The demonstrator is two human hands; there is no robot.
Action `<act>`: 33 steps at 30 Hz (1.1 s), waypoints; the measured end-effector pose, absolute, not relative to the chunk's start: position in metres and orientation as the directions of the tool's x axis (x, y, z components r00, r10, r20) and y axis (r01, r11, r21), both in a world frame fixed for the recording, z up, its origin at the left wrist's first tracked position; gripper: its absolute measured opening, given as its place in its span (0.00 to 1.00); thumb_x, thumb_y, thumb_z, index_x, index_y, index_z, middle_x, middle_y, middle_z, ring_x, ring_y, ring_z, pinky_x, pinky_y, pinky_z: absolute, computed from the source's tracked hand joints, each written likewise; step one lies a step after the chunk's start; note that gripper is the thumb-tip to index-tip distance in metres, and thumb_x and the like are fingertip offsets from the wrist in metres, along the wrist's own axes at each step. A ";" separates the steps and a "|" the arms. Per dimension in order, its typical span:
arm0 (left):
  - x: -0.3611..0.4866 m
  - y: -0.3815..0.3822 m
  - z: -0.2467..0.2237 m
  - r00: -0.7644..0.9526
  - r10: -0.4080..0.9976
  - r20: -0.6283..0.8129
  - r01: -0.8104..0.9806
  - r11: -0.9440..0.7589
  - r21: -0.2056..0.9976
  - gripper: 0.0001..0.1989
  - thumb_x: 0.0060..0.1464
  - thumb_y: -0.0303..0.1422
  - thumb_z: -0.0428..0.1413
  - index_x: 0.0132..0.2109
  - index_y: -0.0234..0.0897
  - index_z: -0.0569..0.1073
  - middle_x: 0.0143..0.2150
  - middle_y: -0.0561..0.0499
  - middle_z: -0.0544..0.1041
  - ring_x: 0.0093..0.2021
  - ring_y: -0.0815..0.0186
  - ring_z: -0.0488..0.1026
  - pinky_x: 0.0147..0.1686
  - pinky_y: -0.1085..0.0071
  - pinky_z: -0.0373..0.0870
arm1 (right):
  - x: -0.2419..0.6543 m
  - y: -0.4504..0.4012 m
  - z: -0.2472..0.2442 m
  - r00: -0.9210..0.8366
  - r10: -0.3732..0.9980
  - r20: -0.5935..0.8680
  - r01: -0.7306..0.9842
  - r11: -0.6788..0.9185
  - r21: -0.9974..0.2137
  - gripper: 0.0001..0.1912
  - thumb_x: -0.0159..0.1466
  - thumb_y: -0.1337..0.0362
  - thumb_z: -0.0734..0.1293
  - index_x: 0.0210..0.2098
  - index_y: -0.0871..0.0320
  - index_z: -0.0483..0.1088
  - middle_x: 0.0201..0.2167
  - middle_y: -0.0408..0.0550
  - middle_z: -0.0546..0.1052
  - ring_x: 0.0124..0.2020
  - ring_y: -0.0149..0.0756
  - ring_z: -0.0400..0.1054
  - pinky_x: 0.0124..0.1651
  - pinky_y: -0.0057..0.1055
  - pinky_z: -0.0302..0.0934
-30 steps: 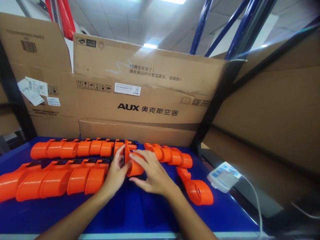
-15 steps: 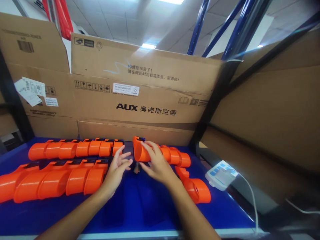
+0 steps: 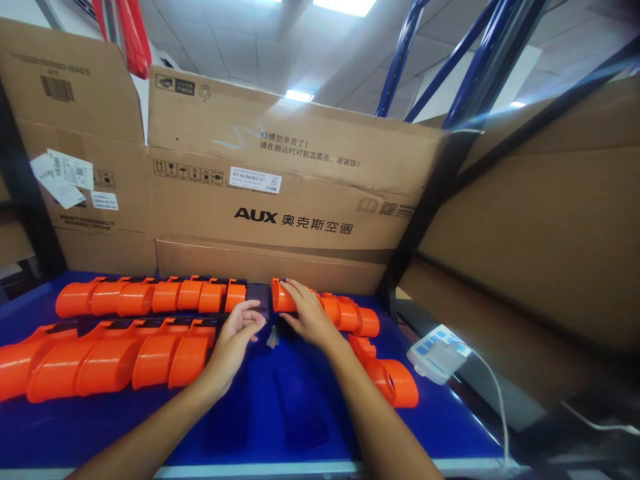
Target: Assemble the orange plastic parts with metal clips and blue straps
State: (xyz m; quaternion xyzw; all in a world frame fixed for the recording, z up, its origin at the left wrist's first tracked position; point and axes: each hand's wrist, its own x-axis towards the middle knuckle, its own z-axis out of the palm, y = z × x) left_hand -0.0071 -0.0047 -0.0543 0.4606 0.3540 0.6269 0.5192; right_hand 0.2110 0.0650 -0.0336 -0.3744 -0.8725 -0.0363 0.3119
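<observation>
My right hand (image 3: 311, 316) is closed around an orange ring-shaped part (image 3: 278, 297) at the near end of the back right row of orange parts (image 3: 347, 313). My left hand (image 3: 239, 331) hovers over the blue surface, fingers loosely curled and apart, with nothing in it. Behind its fingertips lies a dark flat phone-like object (image 3: 259, 300). A small grey piece (image 3: 273, 337) sits between the hands. To the left are a back row of orange parts (image 3: 135, 299) and a front row of larger ones (image 3: 105, 363), with dark straps along their tops.
Another orange part (image 3: 400, 382) lies at the right, beside a white and blue device (image 3: 439, 353) with a white cable. A large cardboard sheet (image 3: 200, 207) stands behind the blue table (image 3: 190, 427). Dark and blue metal posts rise at the sides.
My right hand has moved slightly back with the orange part, which now sits lower in line with the row. My left hand's fingers have curled in a little, uncovering the phone-like object.
</observation>
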 end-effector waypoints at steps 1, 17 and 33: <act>-0.007 -0.006 -0.054 -0.028 0.977 0.211 -0.321 -0.209 0.924 0.23 0.49 0.38 0.65 0.53 0.41 0.76 0.39 0.50 0.77 0.37 0.63 0.73 0.35 0.70 0.67 | 0.211 0.067 -0.034 -0.530 0.634 0.563 0.679 0.715 -0.166 0.43 0.64 0.67 0.70 0.74 0.51 0.48 0.70 0.59 0.59 0.71 0.51 0.54 0.70 0.56 0.53; -0.008 -0.008 -0.053 0.015 0.982 0.191 -0.271 -0.179 0.946 0.21 0.52 0.37 0.61 0.54 0.41 0.75 0.41 0.48 0.76 0.41 0.62 0.72 0.37 0.69 0.66 | 0.214 0.058 -0.021 -0.455 0.814 0.361 0.873 0.488 -0.001 0.41 0.62 0.66 0.63 0.74 0.51 0.51 0.75 0.54 0.52 0.72 0.53 0.44 0.69 0.54 0.41; -0.010 -0.010 -0.052 0.041 0.982 0.184 -0.258 -0.167 0.952 0.18 0.53 0.35 0.60 0.52 0.41 0.76 0.40 0.49 0.76 0.42 0.61 0.72 0.38 0.69 0.65 | 0.236 0.051 -0.023 -0.249 0.924 0.291 0.968 0.230 0.099 0.38 0.56 0.68 0.70 0.66 0.56 0.62 0.73 0.56 0.56 0.72 0.62 0.44 0.69 0.60 0.33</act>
